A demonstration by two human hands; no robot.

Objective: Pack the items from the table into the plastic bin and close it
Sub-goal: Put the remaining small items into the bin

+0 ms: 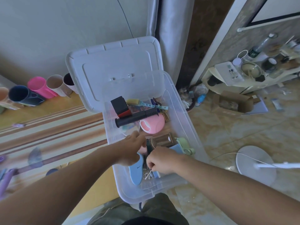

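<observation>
The clear plastic bin stands open at the table's right edge, its white lid leaning up against the wall behind it. Inside lie a black tube, a black box, a pink round case, a blue oval item, a green item and other small things. Both my hands are down inside the bin. My left hand and my right hand meet at a small dark object. My right hand's fingers are curled and pinch a thin pale stick.
On the striped table stand several cups: pink, dark blue and beige. Purple items and a disc lie at the left. Clutter, a cardboard box and a white fan base sit on the floor to the right.
</observation>
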